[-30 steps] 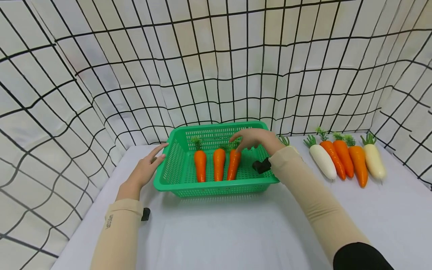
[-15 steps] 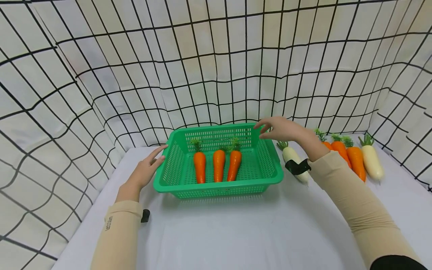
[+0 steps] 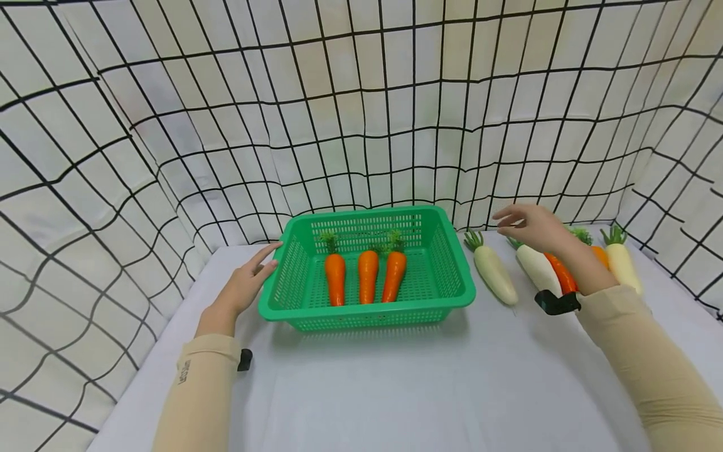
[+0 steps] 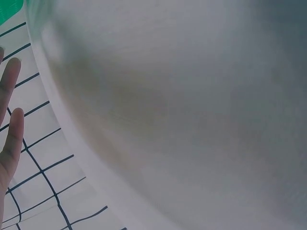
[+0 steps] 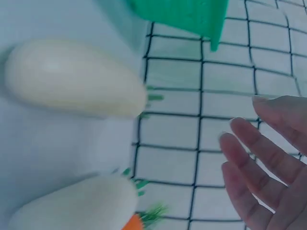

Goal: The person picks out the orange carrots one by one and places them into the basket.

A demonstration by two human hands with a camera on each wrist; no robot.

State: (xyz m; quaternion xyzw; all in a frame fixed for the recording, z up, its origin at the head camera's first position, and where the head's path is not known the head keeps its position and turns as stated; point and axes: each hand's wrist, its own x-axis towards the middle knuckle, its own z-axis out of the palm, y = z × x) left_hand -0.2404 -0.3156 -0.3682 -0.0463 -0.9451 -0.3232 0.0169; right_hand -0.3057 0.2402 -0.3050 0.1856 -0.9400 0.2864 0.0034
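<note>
A green plastic basket stands mid-table with three orange carrots lying in it: a left carrot, a middle carrot and a right carrot. My left hand touches the basket's left rim with its fingers extended. Over the row of vegetables at the right hovers my right hand, loosely bent and holding nothing; its fingers spread apart in the right wrist view. Beneath and left of it lies a pale radish, with a white radish beside that.
Further right lie a partly hidden carrot and another white radish; my right forearm covers part of this row. Black grid netting over white cloth walls in the white-covered table at the back and sides.
My right hand has left the right carrot in the basket and moved right, over the basket's rim to above the radishes. The left hand stays at the left rim.
</note>
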